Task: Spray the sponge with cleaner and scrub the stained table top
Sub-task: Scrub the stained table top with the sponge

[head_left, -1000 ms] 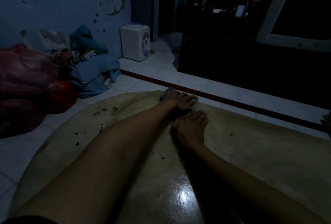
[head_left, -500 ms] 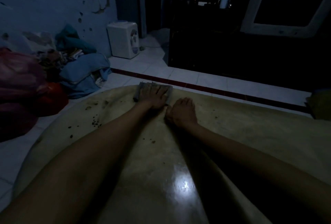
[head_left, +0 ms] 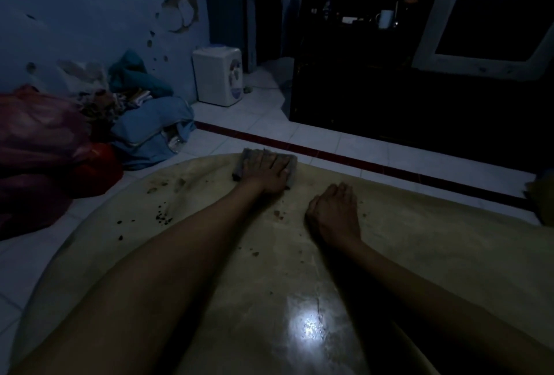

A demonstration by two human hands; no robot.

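Note:
The round beige table top (head_left: pixel 419 242) is dimly lit and carries dark stain specks (head_left: pixel 163 218) on its left part and a few crumbs near the middle. A grey sponge (head_left: pixel 246 159) lies at the table's far edge. My left hand (head_left: pixel 265 172) presses flat on it with fingers spread, covering most of it. My right hand (head_left: pixel 334 214) rests on the bare table to the right of the sponge, a little nearer to me, with fingers loosely bent and holding nothing.
A pile of clothes and red bags (head_left: pixel 60 146) lies on the tiled floor at left. A white water dispenser (head_left: pixel 218 76) stands by the blue wall. A dark cabinet (head_left: pixel 389 89) and a white-framed screen (head_left: pixel 491 23) stand behind the table. A light glare (head_left: pixel 311 326) shines on the near table top.
My left hand has slid the sponge leftward along the far edge, away from my right hand. A gap now separates the two hands, which lay close together before.

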